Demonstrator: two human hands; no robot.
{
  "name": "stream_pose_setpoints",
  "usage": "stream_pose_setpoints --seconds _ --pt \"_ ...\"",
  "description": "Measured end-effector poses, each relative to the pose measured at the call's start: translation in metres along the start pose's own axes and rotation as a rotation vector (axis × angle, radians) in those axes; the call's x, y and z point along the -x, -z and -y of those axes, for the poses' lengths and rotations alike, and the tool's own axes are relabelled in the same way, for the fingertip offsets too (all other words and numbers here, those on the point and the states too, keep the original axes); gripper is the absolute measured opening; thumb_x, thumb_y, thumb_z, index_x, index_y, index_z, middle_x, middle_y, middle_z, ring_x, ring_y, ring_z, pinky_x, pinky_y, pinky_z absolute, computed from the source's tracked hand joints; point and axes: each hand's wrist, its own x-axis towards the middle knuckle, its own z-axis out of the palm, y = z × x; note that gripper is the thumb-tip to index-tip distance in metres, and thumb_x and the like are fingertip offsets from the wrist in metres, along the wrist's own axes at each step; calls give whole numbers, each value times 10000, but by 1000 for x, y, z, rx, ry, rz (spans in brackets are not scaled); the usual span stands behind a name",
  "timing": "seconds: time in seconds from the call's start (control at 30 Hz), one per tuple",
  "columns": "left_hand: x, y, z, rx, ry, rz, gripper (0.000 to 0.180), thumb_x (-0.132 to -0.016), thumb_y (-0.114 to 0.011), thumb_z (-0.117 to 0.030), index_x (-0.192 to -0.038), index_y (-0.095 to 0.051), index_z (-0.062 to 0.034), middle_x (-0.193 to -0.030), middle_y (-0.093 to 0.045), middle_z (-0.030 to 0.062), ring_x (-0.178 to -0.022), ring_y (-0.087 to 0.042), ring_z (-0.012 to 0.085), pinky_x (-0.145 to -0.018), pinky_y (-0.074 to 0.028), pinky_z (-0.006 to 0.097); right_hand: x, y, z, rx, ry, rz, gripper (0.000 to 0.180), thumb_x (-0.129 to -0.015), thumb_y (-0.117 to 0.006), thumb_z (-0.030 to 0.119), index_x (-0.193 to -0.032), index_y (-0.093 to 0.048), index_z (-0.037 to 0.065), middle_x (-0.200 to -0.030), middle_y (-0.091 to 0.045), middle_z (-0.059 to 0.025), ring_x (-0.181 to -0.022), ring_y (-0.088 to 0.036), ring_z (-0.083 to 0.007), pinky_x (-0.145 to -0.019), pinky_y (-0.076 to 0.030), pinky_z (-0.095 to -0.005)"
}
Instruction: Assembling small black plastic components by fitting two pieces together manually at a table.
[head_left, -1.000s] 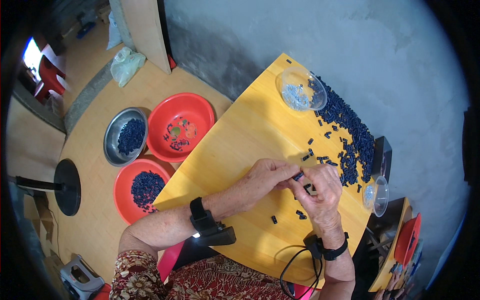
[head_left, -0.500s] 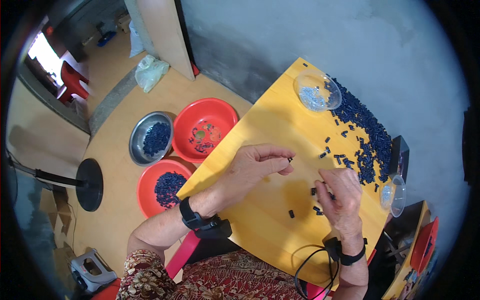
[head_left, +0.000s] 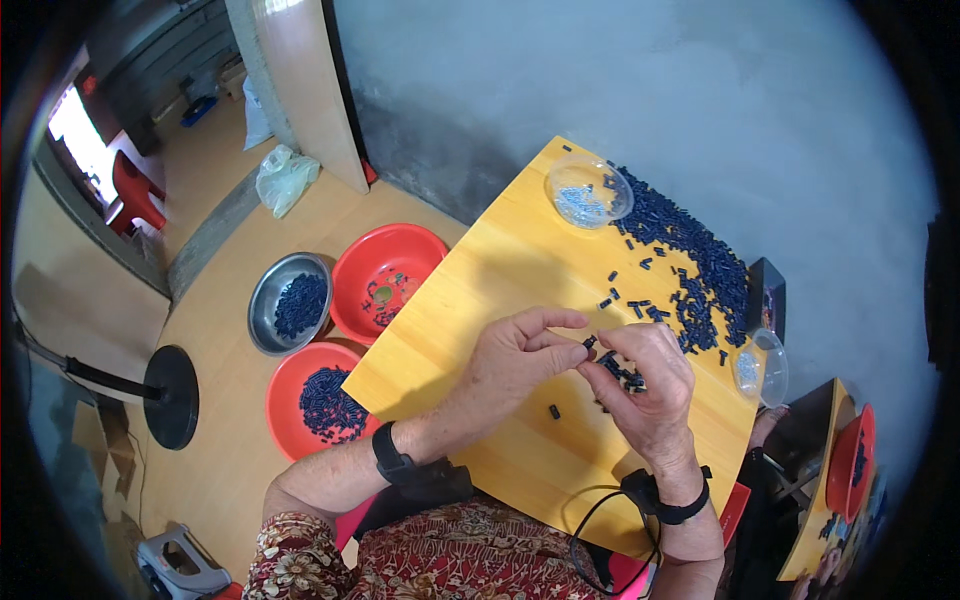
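Observation:
My left hand (head_left: 512,362) pinches a small black cylindrical part (head_left: 589,342) between thumb and fingertips. Right beside it, my right hand (head_left: 645,388) is closed, thumb and forefinger brought up to the same part; whatever its fingers hold is hidden. Under the right hand lie several loose black parts (head_left: 627,374), partly covered by it. One single black piece (head_left: 555,411) rests on the yellow wooden table (head_left: 500,440) nearer to me. A large heap of the same black parts (head_left: 690,240) spreads along the table's far right side.
A clear bowl (head_left: 624,205) with small silvery pieces stands at the far corner, and a clear cup (head_left: 776,368) at the right edge by a dark box (head_left: 768,290). On the floor to the left are two red basins (head_left: 283,425) and a metal bowl (head_left: 262,325). A black cable (head_left: 575,530) hangs by my right wrist.
My right hand has moved left and up from the loose parts to meet my left hand. The left hand still pinches its black part. The whole view has shifted slightly.

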Motion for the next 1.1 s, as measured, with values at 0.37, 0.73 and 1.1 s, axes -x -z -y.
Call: stream_pose_setpoints --seconds 0.37,0.73,1.1 --pt "17 -30 -2 -34 -26 141 360 -936 -624 -131 -1265 -561 0 -1063 -684 87 -1017 -636 118 -902 -488 242 24 27 21 31 -2 -75 305 -688 -806 33 -937 -631 48 -830 -642 -85 -765 -609 -262 -694 -463 -366" --pt "26 -40 -8 -6 -27 152 321 -959 -580 -164 -1237 -592 -4 -1091 -664 52 -991 -611 80 -840 -481 226 43 23 12 -235 -146 -144 281 -700 -783 -13 -932 -627 19 -872 -668 -91 -799 -628 -215 -731 -491 -320" --pt "37 26 -12 -34 -182 -219 229 -921 -633 -137 -1128 -627 -39 -977 -686 46 -904 -649 111 -823 -510 262 43 27 20 -138 -177 -112 226 -775 -716 -7 -992 -652 2 -890 -666 -108 -829 -638 -223 -735 -494 -306"
